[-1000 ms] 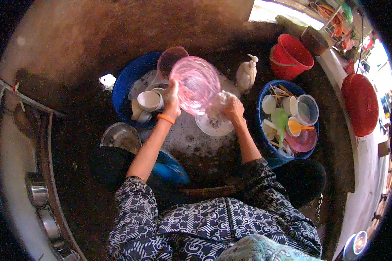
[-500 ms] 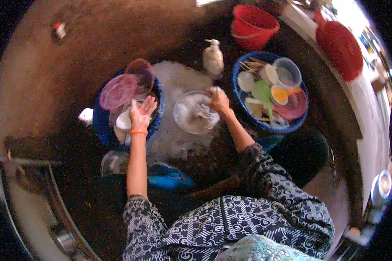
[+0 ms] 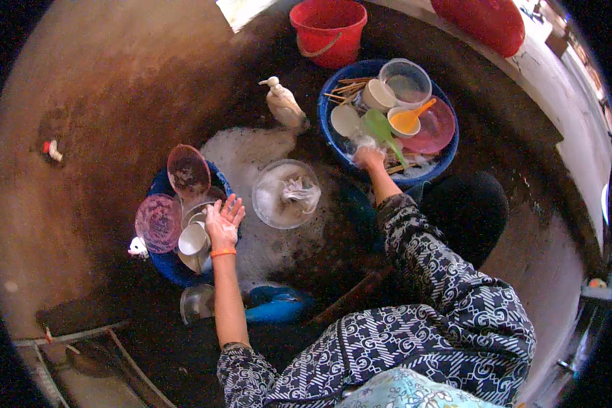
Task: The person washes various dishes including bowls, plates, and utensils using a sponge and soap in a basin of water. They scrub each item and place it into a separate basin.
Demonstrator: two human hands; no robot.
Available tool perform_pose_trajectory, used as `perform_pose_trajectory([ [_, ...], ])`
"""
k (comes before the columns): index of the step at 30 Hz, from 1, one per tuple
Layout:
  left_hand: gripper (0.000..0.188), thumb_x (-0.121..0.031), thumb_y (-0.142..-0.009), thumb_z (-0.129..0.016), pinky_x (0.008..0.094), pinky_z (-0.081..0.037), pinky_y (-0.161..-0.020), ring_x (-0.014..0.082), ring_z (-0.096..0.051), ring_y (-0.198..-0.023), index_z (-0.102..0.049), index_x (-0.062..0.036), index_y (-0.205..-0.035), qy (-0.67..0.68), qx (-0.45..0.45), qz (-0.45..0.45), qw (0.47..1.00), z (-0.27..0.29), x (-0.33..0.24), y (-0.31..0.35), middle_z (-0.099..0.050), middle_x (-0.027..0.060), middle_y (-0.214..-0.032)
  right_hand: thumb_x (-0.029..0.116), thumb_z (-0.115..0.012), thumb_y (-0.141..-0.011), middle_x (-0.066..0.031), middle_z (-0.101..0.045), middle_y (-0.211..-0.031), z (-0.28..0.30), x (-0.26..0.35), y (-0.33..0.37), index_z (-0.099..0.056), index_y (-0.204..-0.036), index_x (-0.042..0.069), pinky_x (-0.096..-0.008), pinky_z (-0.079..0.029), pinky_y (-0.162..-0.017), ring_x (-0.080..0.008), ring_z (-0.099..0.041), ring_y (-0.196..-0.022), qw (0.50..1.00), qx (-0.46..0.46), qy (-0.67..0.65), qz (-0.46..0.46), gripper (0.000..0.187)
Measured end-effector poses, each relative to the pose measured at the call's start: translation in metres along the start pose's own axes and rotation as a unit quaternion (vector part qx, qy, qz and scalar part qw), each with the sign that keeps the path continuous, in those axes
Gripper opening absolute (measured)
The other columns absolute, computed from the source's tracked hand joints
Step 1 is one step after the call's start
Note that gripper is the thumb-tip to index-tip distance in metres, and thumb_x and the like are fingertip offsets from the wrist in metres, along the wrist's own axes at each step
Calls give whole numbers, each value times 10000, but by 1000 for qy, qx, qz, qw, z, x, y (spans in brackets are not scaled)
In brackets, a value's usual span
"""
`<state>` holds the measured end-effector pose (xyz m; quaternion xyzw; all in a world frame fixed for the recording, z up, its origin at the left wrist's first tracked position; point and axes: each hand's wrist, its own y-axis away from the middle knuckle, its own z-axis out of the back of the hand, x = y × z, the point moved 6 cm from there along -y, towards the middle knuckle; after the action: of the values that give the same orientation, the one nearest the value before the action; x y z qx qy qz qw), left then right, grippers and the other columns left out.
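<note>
Head view shows the left hand (image 3: pixel 224 224) palm up with its fingers spread apart, at the inner side of the left blue basin (image 3: pixel 166 270). A white cup (image 3: pixel 193 239) in that basin lies just to the left of this palm, outside the fingers; whether hand and cup touch, I cannot tell. Farther left, a pink bowl (image 3: pixel 158 223) leans at the basin's outer side. The right hand (image 3: pixel 369 158) reaches to the near left part of the right blue basin (image 3: pixel 325 126), its fingers covered by whitish suds, so I cannot tell whether they are closed on anything. Just beyond it lie a green ladle (image 3: pixel 381 129) and a pale round dish (image 3: pixel 346 120), with an orange spoon (image 3: pixel 406 121) farther right in a small bowl. Between the two basins, well apart from both hands, a clear bowl (image 3: pixel 268 207) holds a crumpled whitish cloth (image 3: pixel 300 192).
</note>
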<state>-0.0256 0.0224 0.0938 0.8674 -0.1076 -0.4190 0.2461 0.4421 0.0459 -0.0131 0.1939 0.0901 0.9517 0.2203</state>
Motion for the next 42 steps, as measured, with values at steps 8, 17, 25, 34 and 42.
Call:
perform_pose_trajectory([
  [8, 550, -417, -990, -358, 533, -485, -926, 412, -542, -1140, -267, -16, -1356, -7, -21, -5, 1000, -3, 0, 4, -533, 247, -1266, 266, -529, -835, -82, -664, -1127, 14, -17, 14, -685, -1059, 165, -652, -340, -955, -285, -620, -1071, 985, -133, 88, -67, 292],
  [17, 602, -430, -1001, -296, 491, -505, -894, 376, -575, -1076, -171, -45, -1446, -26, 14, 14, 999, -9, 7, 0, -533, 231, -1259, 387, -563, -841, -122, -649, -1095, 59, -13, 17, -625, -1095, 112, -480, -504, -731, -314, -654, -941, 960, -236, -81, -129, 380],
  [25, 559, -400, -1001, -323, 507, -507, -891, 386, -568, -1098, -223, -22, -1401, -12, 27, 22, 999, -14, 11, -9, -530, 242, -1269, 319, -645, -786, -124, -662, -985, 66, -116, 26, -625, -1023, 43, -422, -531, -698, -293, -661, -858, 583, -448, -410, -539, 364],
  [34, 589, -428, -997, -309, 511, -494, -913, 391, -573, -1088, -206, -31, -1420, -21, 10, 38, 999, -15, 22, -14, -533, 244, -1266, 293, -648, -819, -153, -610, -1094, 44, -131, 38, -568, -1026, -6, -411, -485, -844, -323, -621, -942, 594, -441, -365, -565, 372],
  [42, 587, -431, -997, -291, 488, -504, -889, 371, -588, -1056, -201, -48, -1433, -20, 25, 39, 999, -10, 24, -15, -539, 233, -1256, 242, -590, -817, -134, -573, -1244, 83, -114, 14, -558, -1191, 65, -443, -467, -883, -329, -582, -1071, 765, -373, -308, -427, 415],
])
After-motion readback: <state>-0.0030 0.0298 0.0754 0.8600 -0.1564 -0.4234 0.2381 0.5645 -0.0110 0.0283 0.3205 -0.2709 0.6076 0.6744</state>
